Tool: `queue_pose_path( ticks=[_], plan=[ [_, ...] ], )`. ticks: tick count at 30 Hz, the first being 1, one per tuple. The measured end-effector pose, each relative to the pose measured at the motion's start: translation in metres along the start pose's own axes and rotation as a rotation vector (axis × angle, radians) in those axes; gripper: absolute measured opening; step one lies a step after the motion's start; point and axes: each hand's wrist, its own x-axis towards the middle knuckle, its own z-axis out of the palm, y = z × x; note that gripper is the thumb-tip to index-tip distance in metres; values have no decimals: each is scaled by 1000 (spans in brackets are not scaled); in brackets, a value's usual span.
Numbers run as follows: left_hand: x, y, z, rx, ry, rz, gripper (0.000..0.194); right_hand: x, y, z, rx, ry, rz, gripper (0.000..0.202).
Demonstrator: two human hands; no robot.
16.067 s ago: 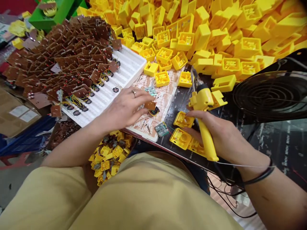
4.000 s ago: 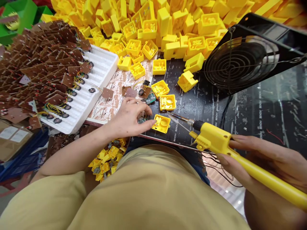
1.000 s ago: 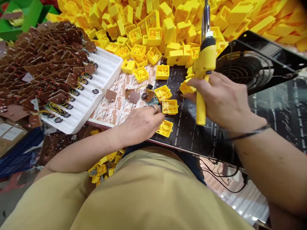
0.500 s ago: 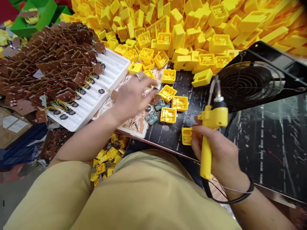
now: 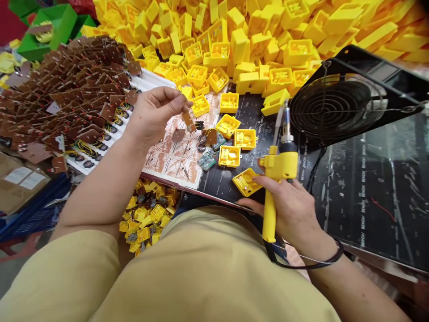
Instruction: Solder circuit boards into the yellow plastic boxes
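My left hand (image 5: 152,112) is raised over the patterned paper, thumb and finger pinched. From the pinch hangs a small brown circuit board (image 5: 188,120), seen nearly edge-on; whether the fingers grip it or thin wires on it, I cannot tell. My right hand (image 5: 291,203) is wrapped round a yellow soldering gun (image 5: 270,210), its metal tip pointing up and away. Beside the right fingers a yellow plastic case half (image 5: 247,182) lies tilted near the bench edge, open side up. Green circuit boards (image 5: 207,161) and small round speakers (image 5: 201,144) lie between the hands.
A white ribbed foam tray (image 5: 147,80) on the left bears a heap of brown boards (image 5: 73,85) with wired speakers. Yellow cases (image 5: 241,42) are piled along the back. A black fan (image 5: 335,103) stands at right. More cases (image 5: 147,219) lie below the bench edge.
My left hand has drawn back to the left and up, now with the small brown board hanging from it. The yellow case by my right hand has turned and shifted left; the soldering gun moved slightly left.
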Motion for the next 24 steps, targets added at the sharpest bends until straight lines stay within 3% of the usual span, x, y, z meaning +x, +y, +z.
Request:
queue_pose_path(
  ticks=[2,4,7,10,13,20,24],
  plan=[
    [-8,6,0,-59,-128,-16,38,4,-2,-2,13,-8,19,49],
    [-21,12,4,-56,-358,7,31,6,-3,-5,83,-16,57,51],
    [-44,19,19,208,-578,143,14,6,-6,-5,90,-13,104,52],
    [-62,20,38,481,-568,238,12,5,-16,1,-33,20,140,48],
    [-71,17,47,512,-554,229,12,8,-25,5,-88,27,147,47],
    [-78,14,40,428,-519,187,14,12,-14,-1,190,-19,77,48],
    [-82,16,39,422,-509,193,15,9,-21,13,245,14,58,38]
  ],
)
